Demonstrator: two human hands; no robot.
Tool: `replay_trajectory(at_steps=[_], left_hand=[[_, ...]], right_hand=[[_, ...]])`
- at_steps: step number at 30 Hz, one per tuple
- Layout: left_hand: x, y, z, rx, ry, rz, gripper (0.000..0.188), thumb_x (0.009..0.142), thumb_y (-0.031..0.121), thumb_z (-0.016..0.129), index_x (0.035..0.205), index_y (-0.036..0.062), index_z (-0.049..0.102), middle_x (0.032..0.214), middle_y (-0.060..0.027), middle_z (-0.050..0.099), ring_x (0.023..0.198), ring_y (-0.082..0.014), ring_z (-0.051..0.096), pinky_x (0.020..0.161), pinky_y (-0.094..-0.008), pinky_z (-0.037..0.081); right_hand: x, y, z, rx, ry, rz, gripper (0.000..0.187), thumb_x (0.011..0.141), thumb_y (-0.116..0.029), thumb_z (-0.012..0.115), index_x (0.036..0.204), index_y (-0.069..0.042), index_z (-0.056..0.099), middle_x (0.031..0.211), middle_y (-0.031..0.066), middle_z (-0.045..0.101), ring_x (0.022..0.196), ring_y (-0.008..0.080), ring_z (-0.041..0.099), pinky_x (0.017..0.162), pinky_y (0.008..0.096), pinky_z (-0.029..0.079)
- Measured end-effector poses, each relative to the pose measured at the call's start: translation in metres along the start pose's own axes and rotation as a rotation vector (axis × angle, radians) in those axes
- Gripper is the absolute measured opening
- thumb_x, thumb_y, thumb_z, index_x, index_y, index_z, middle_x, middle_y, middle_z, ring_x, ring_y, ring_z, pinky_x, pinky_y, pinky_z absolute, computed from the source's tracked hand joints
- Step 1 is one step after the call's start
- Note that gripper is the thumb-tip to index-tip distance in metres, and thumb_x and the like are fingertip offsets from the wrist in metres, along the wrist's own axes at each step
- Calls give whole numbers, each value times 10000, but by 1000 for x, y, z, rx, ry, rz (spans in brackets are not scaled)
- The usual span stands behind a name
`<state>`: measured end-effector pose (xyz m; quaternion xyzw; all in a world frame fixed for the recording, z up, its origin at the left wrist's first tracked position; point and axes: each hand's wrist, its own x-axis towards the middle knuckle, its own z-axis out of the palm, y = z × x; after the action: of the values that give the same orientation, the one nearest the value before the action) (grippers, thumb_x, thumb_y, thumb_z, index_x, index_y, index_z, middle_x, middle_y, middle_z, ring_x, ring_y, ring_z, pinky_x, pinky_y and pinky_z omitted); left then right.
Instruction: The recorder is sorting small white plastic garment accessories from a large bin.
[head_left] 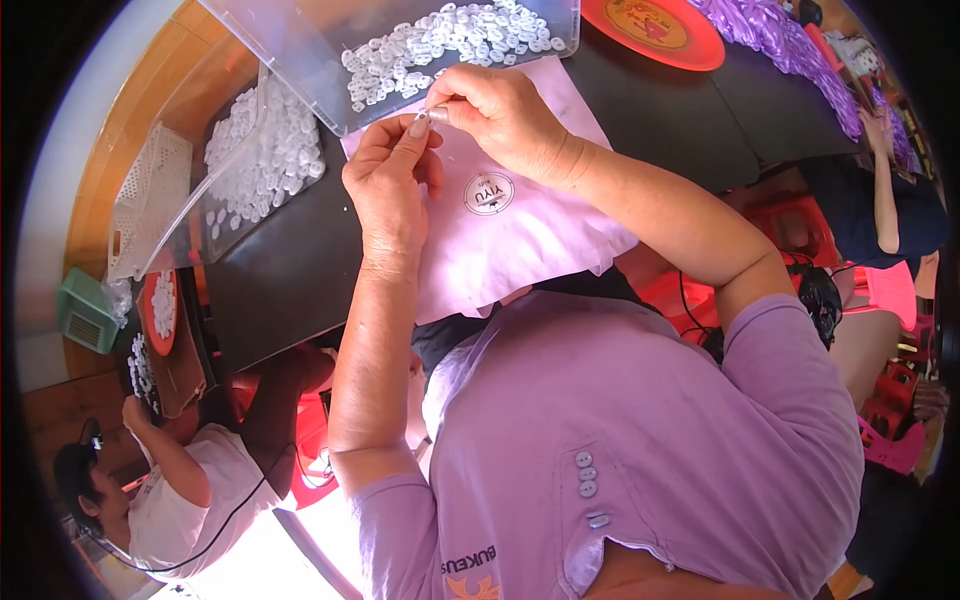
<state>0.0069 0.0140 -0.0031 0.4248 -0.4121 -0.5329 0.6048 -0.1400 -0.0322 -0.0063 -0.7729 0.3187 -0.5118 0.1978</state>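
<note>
My left hand [392, 178] and my right hand [507, 118] meet above a pink cloth [530, 240] that hangs over the table edge toward my lap. Thumb and fingers of both are pinched together on a small white piece [422, 115]. Most of that piece is hidden by the fingertips. Just beyond the hands, a clear plastic bin [345, 125] contains a spread of small white oval pieces [455, 40] with dark marks. To the left, a second clear bin [195, 190] has a heap of larger white pieces [265, 150] in it.
A red round tray [690, 45] and a pile of shiny purple packets [780, 50] lie at the far right of the dark table [655, 115]. A green basket [88, 310] stands at left. Co-workers sit at the lower left [190, 490] and right [870, 205].
</note>
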Motion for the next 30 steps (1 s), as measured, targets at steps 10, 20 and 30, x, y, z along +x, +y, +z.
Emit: replay_trajectory(at_steps=[10, 20, 30], left_hand=[[-2, 3, 2, 61, 41, -18, 114, 907, 90, 597, 890, -22, 601, 734, -78, 626, 466, -88, 491, 404, -227, 353], [-4, 3, 3, 148, 70, -2, 122, 914, 112, 597, 885, -6, 605, 722, -55, 621, 468, -68, 483, 409, -211, 347], [-5, -2, 3, 239, 68, 123, 80, 909, 54, 585, 863, -9, 602, 703, -45, 603, 484, -60, 476, 433, -213, 369]], right_hand=[[-1, 1, -3, -34, -37, -15, 73, 844, -7, 640, 903, -18, 599, 796, 81, 655, 718, 176, 638, 638, 289, 498], [-2, 4, 0, -32, -12, -62, 62, 829, -73, 572, 872, -50, 610, 781, 108, 652, 731, 315, 634, 630, 416, 485], [-2, -5, 0, -94, -106, -40, 52, 846, -5, 621, 881, -13, 583, 768, 86, 644, 666, 188, 632, 575, 297, 482]])
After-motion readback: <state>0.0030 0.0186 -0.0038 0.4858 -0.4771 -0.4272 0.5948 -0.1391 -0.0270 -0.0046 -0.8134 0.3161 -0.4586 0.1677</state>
